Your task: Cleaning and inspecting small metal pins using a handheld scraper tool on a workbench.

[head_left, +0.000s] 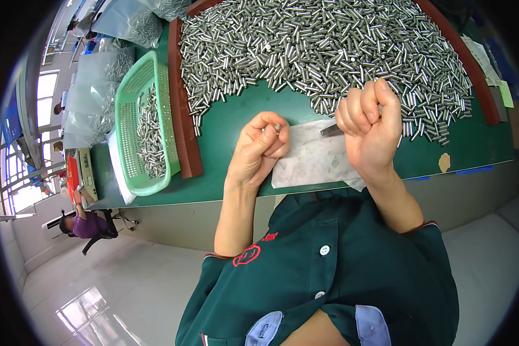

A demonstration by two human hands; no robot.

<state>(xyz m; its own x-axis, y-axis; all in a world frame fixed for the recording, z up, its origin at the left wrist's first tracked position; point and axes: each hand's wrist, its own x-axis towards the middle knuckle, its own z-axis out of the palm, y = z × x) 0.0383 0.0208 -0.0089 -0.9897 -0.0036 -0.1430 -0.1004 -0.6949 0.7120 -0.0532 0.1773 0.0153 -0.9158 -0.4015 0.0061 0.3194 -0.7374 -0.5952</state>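
My left hand (258, 145) is closed, pinching a small metal pin (278, 127) whose round end shows between thumb and finger. To its right, my right hand (370, 124) is curled round a narrow metal tool (331, 131); only its flat grey end sticks out toward the left hand, so its kind stays hidden. Beneath both hands lies a smudged white cloth or paper sheet (311, 164) at the table's near edge. Beyond them spreads a big heap of short shiny metal pins (323, 46) on the green tabletop (230, 121).
Red-brown wooden strips (185, 115) border the heap on its left and right. At the left stands a green plastic basket (127, 155) partly filled with pins. Clear bags (89, 86) of metal parts lie farther left. Another person in purple (92, 225) sits in the background.
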